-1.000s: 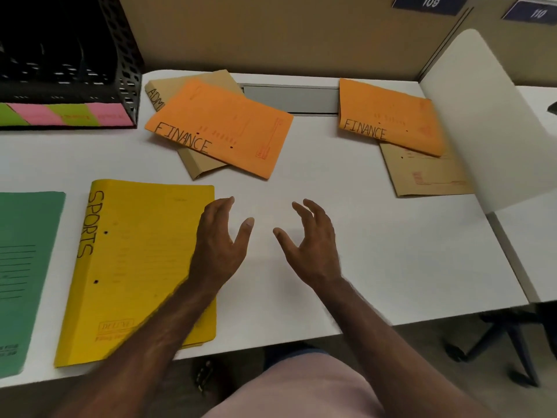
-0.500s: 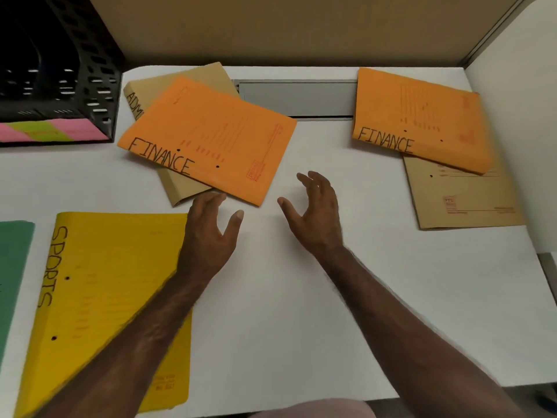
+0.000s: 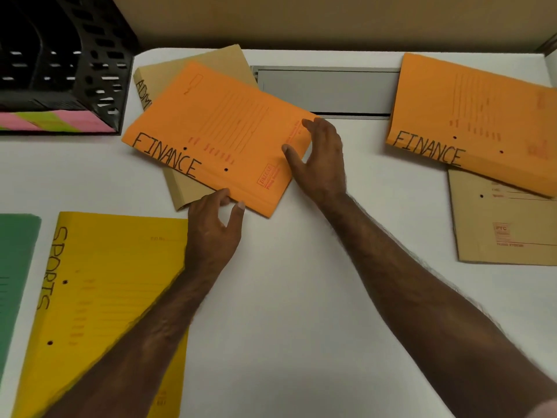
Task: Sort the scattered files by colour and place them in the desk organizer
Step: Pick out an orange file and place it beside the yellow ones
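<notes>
Both hands, left (image 3: 212, 233) and right (image 3: 321, 164), grip with their fingers the edges of a flat orange card file (image 3: 217, 137) marked "FINANCE"; the yellow file (image 3: 99, 297) reads "SPORTS".

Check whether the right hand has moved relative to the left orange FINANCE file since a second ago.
Yes. The right hand has gone forward from bare desk near the person to the right edge of the left orange FINANCE file, fingers on it.
</notes>
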`<move>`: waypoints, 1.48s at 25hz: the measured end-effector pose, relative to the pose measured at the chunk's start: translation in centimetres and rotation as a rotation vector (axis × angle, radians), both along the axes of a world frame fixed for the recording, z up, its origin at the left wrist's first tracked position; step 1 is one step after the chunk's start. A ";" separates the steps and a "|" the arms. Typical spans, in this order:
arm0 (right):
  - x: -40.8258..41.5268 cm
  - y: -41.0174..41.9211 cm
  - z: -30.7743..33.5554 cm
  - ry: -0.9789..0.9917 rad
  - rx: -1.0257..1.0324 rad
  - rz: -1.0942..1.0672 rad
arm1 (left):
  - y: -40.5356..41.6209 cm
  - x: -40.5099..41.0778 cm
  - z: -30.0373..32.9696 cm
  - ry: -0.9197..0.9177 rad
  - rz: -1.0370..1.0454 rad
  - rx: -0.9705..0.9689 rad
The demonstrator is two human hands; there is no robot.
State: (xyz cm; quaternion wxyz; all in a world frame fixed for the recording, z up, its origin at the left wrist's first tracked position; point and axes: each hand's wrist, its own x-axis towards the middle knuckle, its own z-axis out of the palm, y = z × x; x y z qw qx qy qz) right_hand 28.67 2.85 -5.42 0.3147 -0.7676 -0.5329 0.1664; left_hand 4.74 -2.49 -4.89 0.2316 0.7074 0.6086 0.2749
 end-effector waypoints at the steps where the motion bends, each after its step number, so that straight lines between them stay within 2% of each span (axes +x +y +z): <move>1: 0.1 0.9 -0.1 -0.013 -0.005 0.015 | 0.3 0.3 0.1 -0.026 0.032 -0.030; 6: 0.6 5.1 -0.6 -0.150 -0.135 0.109 | 1.3 1.2 0.6 -0.252 0.214 -0.169; 10: 0.9 6.4 -0.8 -0.234 -0.133 0.141 | 1.4 1.3 0.8 -0.424 0.306 -0.278; 16: 1.2 6.2 -0.5 -0.295 -0.195 0.151 | 1.4 1.9 1.1 -0.849 0.435 -0.469; 24: 1.0 4.1 -0.1 -0.294 -0.203 0.078 | 2.0 3.5 2.0 -0.975 0.351 -0.523; 30: -0.1 -0.1 -0.3 -0.186 -0.216 -0.022 | 0.8 3.4 2.9 -0.778 0.301 -0.401; 37: -0.7 -4.7 0.4 -0.025 -0.226 -0.083 | -1.1 2.4 4.3 -0.848 0.245 -0.405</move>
